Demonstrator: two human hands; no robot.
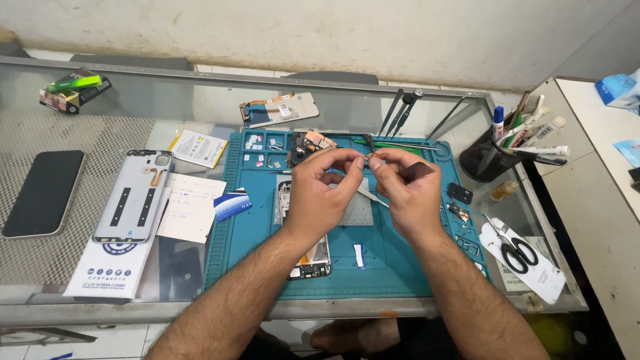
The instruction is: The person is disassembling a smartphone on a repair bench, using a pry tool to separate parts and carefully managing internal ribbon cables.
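- The left hand (319,193) and the right hand (407,190) are meeting above the teal repair mat (253,267), fingertips nearly touching.
- Both grips are pinching together on a tiny part (366,161) held between thumbs and forefingers; it is too small to tell its kind.
- Metal tweezers (369,195) are showing just below the hands, slanting over the mat; whether the right hand is carrying them cannot be told.
- An opened phone body (312,263) is lying on the mat directly under the wrists, its circuit edge showing at the near end.
- Judgement: a part this small is calling for light, even pressure and for staying low over the mat, so a slip would be landing on the soft ribbed surface and not on the glass desk (200,100).
- Materials: the mat is looking rubbery and matte, with moulded trays along its far edge holding small bits; the desk is clear glass in a metal frame.
- A silver-grey back cover (133,197) is resting left of the mat on a printed box; a dark phone (43,193) is lying well apart on a mesh pad.
- Black-handled scissors (517,250) are sitting right of the mat, near a dark cup of pens and tools (490,160).
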